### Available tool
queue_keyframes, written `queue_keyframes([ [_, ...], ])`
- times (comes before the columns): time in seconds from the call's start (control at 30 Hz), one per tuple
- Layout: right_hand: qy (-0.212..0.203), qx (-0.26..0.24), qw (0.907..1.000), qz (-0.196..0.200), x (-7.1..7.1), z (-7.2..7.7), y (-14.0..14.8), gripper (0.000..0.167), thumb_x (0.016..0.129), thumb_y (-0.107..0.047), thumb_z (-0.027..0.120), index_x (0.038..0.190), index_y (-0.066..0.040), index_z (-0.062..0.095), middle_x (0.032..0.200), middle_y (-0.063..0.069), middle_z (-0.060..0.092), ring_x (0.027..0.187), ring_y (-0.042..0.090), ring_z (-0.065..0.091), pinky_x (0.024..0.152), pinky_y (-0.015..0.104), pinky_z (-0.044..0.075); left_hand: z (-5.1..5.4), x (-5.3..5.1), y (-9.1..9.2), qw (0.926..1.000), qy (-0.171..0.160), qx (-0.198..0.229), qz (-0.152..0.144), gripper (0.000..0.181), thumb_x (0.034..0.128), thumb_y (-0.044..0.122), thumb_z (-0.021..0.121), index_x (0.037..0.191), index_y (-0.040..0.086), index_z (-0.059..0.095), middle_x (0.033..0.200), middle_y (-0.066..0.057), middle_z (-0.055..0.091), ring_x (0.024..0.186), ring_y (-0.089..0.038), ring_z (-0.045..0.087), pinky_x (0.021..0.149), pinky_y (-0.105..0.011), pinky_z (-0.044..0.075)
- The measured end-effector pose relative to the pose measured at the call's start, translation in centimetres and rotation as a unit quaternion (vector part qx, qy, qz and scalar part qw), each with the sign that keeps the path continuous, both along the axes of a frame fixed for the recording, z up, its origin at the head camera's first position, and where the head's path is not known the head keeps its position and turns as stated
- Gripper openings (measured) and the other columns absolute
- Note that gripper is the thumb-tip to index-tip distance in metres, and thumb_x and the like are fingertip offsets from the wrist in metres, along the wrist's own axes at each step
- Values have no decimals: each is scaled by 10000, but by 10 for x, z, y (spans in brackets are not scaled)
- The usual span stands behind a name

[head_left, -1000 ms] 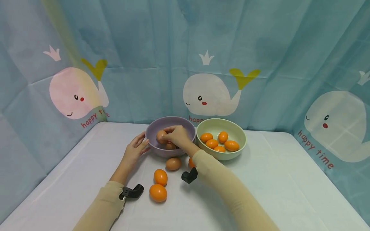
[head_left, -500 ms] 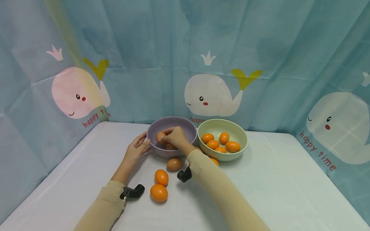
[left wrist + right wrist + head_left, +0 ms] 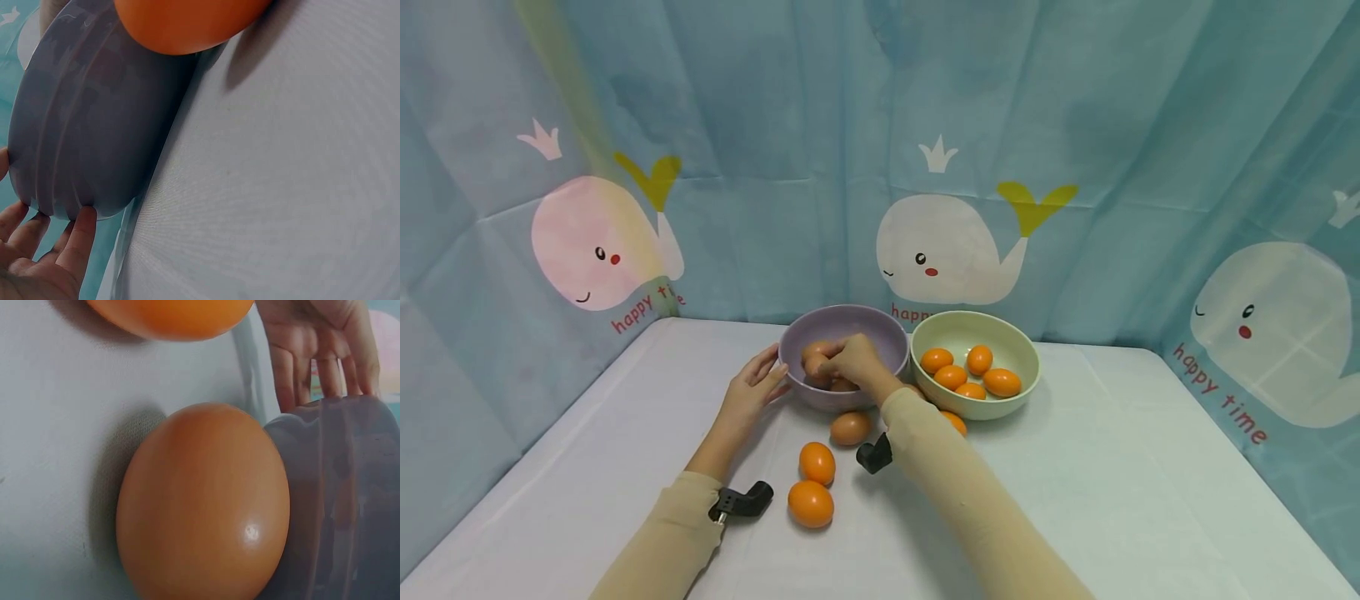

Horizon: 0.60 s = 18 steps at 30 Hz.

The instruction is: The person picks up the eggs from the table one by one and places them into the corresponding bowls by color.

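Several brown eggs lie in the purple bowl (image 3: 801, 390). My right hand (image 3: 857, 362) reaches in over its front rim and pinches a brown egg (image 3: 813, 367), which sits against another brown egg (image 3: 817, 349). My left hand (image 3: 747, 398) touches the bowl's outer left side with spread fingertips; in the left wrist view those fingers (image 3: 78, 250) meet its wall. Just in front of the bowl a brown egg (image 3: 852, 428) rests on the table, large in the right wrist view. Nearer me are two orange eggs (image 3: 817, 463) (image 3: 811, 504).
A pale green bowl (image 3: 1030, 375) with several orange eggs stands right beside the purple one. Another orange egg (image 3: 956, 423) shows partly behind my right sleeve. White cloth (image 3: 1150, 500) covers the table; a blue whale-print curtain (image 3: 775, 125) hangs behind.
Inside the purple bowl, the egg in my right hand has shifted slightly down toward me, and a second egg now shows behind it. My right forearm moved a little left. The left hand stayed put.
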State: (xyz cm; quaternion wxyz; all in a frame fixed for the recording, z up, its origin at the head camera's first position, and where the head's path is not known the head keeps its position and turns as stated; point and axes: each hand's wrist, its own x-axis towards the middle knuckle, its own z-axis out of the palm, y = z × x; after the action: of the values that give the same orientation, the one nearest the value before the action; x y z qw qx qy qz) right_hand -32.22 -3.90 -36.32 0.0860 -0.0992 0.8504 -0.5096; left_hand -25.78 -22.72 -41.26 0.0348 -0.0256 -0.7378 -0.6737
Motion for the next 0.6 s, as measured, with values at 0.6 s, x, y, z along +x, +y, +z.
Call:
queue_keyframes([
  [0.6, 422, -358, 9979, 342, 25, 22, 17, 399, 816, -191, 829, 1184, -74, 731, 1207, 102, 722, 1126, 214, 660, 951, 307, 593, 0, -1, 1, 10000, -18, -63, 41, 662, 1039, 300, 530, 1581, 66, 232, 1662, -94, 212, 1477, -260, 344, 1057, -307, 509],
])
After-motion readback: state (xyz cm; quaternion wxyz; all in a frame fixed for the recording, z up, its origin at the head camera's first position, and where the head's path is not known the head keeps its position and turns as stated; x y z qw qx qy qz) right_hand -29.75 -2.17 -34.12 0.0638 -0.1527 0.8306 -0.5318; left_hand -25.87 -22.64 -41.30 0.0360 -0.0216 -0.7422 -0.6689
